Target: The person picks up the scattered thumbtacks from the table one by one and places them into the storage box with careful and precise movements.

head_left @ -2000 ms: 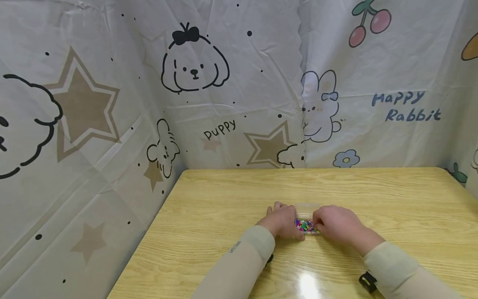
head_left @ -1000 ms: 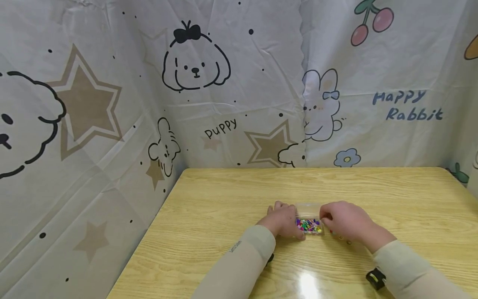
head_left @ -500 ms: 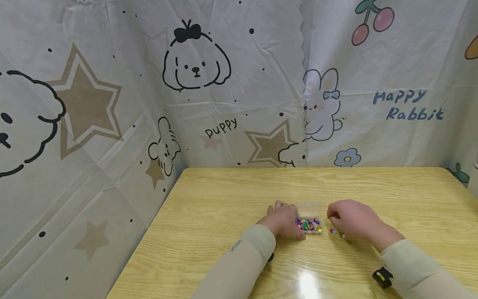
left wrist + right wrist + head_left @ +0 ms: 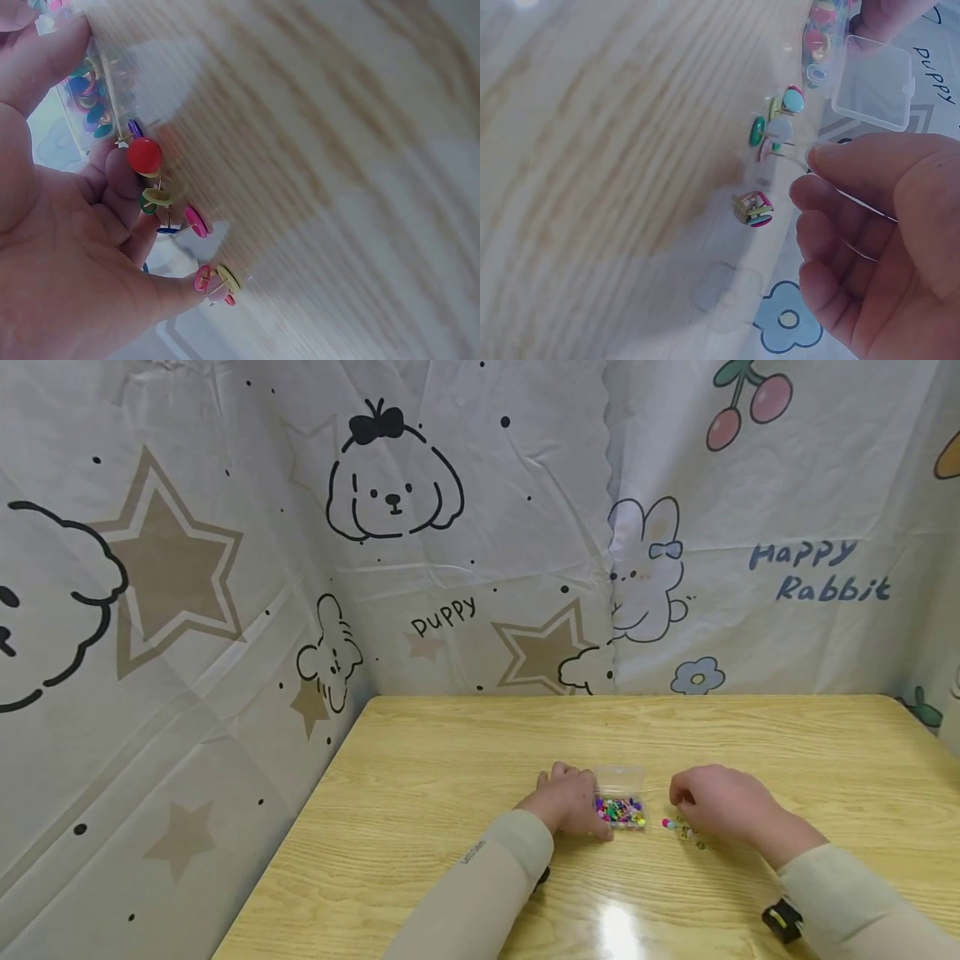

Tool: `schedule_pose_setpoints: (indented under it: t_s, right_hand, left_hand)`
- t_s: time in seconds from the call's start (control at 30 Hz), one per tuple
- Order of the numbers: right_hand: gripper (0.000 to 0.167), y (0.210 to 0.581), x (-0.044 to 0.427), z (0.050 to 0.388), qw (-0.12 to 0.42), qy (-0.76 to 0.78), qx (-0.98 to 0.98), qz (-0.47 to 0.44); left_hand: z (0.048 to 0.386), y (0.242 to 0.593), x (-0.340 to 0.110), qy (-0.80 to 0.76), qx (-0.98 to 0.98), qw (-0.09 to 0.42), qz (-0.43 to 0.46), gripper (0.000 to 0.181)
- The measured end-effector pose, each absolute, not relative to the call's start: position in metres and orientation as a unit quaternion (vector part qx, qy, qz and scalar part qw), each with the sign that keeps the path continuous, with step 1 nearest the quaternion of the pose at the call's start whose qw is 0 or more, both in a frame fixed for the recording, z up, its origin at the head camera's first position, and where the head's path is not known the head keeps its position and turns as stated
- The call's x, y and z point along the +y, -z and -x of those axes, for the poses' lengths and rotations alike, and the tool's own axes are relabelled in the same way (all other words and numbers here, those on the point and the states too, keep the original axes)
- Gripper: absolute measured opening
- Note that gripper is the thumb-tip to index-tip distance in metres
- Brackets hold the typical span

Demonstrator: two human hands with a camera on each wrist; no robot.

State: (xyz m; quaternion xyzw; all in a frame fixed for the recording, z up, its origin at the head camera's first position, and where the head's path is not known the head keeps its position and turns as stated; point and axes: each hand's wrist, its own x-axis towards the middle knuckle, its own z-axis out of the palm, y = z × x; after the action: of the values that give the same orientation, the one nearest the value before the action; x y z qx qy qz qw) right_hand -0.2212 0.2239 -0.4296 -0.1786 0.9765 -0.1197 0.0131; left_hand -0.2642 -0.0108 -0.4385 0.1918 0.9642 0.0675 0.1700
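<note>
A small clear plastic box (image 4: 622,827) filled with multicoloured thumbtacks stands on the table, its clear lid (image 4: 877,82) tipped back. My left hand (image 4: 566,802) holds the box at its left side, thumb at the front corner. Under that hand, in the left wrist view, lie loose tacks, among them a red thumbtack (image 4: 145,156) and a pink one (image 4: 196,223). My right hand (image 4: 723,802), fingers curled, hovers right of the box beside more loose tacks, including a green thumbtack (image 4: 758,131). Whether its fingertips pinch a tack cannot be made out.
The wooden table (image 4: 450,743) extends behind and to both sides of the hands. A printed cloth (image 4: 450,527) with cartoon drawings hangs behind the table and along the left. A black wrist camera (image 4: 782,920) sits under the right sleeve.
My right hand has come out of the box and moved right, exposing the box's tacks and the loose ones on the table. My left hand has stayed at the box.
</note>
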Motion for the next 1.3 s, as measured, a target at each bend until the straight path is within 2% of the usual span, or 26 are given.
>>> schedule_pose_setpoints:
  t_s: [0.43,0.93,1.3]
  right_hand:
    - [0.016,0.4372,0.2225,0.2179,0.029,0.108,0.979,0.173]
    - [0.017,0.4387,0.2201,0.2187,0.032,0.101,0.981,0.164]
    - [0.02,0.439,0.2188,0.2182,0.015,0.098,0.98,0.175]
  left_hand:
    - [0.2647,0.4401,-0.0111,-0.072,0.964,0.168,-0.191,0.07]
    - [0.2635,0.4392,-0.0116,-0.07,0.964,0.166,-0.195,0.075]
    - [0.2619,0.4372,-0.0114,-0.069,0.965,0.164,-0.192,0.074]
